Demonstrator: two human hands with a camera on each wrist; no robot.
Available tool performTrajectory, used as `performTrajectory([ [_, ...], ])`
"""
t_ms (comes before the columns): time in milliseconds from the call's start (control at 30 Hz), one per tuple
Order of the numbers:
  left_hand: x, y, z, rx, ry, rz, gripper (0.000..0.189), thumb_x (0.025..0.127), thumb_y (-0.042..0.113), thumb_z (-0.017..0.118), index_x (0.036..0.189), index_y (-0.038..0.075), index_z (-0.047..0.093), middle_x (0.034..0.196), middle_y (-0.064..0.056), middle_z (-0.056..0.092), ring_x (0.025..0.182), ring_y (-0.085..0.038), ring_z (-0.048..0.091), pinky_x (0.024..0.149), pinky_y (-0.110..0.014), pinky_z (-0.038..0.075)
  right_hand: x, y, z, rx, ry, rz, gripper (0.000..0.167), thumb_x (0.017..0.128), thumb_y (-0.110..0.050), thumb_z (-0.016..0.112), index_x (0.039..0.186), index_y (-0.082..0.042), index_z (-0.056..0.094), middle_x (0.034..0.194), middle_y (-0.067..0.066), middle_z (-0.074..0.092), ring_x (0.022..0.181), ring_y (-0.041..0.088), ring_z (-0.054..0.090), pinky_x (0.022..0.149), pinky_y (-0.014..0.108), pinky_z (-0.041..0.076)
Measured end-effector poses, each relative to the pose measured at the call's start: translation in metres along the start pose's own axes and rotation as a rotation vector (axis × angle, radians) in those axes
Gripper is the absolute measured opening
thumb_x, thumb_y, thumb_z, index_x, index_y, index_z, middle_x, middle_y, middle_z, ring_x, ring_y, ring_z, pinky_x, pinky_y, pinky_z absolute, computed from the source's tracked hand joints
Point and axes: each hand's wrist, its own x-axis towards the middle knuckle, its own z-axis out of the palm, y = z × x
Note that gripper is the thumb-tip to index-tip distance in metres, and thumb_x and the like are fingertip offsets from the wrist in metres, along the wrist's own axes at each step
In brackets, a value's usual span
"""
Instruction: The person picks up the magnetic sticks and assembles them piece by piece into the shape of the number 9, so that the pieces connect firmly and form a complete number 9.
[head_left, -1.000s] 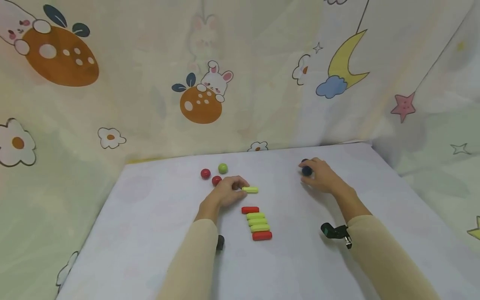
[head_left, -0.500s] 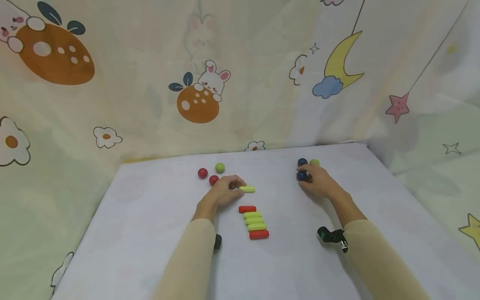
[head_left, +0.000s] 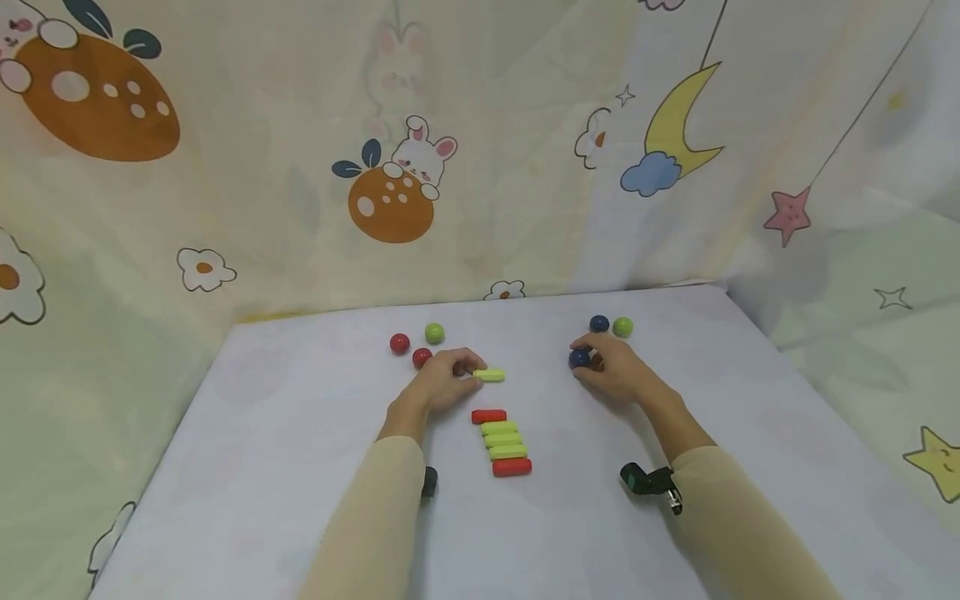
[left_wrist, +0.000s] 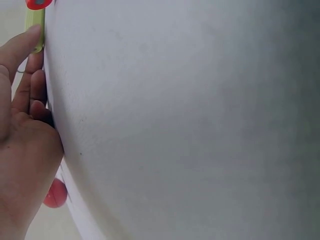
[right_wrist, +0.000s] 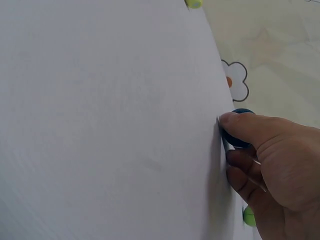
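Lime bar (head_left: pixel 491 376): pinched at one end by the left hand (head_left: pixel 442 379). Blue ball (head_left: pixel 578 358): gripped by the right hand (head_left: pixel 615 371), thumb against fingers. Whether either item bears on the tabletop (head_left: pixel 225 467), I cannot tell from here.

Status, as judged: partly complete. Done: nearer the person than the left hand, two red bars (head_left: pixel 512 467) close off three lime bars (head_left: pixel 501 439), packed side by side. Remaining: the held bar, apart from that row, and the held ball, unreleased.

Surroundings: beyond the left hand, two red balls (head_left: pixel 400 343) and a green ball (head_left: pixel 434 333); beyond the right, a second blue ball (head_left: pixel 599 323) beside another green ball (head_left: pixel 623 327).
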Motion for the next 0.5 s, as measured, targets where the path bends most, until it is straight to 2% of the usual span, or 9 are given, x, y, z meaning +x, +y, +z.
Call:
performTrajectory([
  [233, 0.0, 0.001, 0.001, -0.011, -0.019, 0.006, 0.022, 0.095, 0.02, 0.074, 0.114, 0.031, 0.07, 0.116, 0.004, 0.061, 0.113, -0.021, 0.052, 0.102, -0.043, 0.047, 0.0, -0.019, 0.008, 0.034, -0.07, 0.013, 0.044, 0.094, -0.022, 0.075, 0.134, -0.011, 0.062, 0.114, 0.006, 0.069, 0.095, 0.02, 0.064, 0.084, 0.04, 0.054],
  [500, 0.0, -0.001, 0.001, 0.011, -0.006, -0.012, 0.023, 0.096, 0.022, 0.073, 0.116, 0.033, 0.069, 0.118, 0.004, 0.061, 0.115, -0.021, 0.052, 0.104, -0.043, 0.047, 0.006, -0.046, 0.022, 0.054, -0.129, 0.005, 0.044, 0.093, -0.025, 0.076, 0.134, -0.016, 0.062, 0.117, 0.002, 0.068, 0.098, 0.019, 0.062, 0.085, 0.038, 0.054],
])
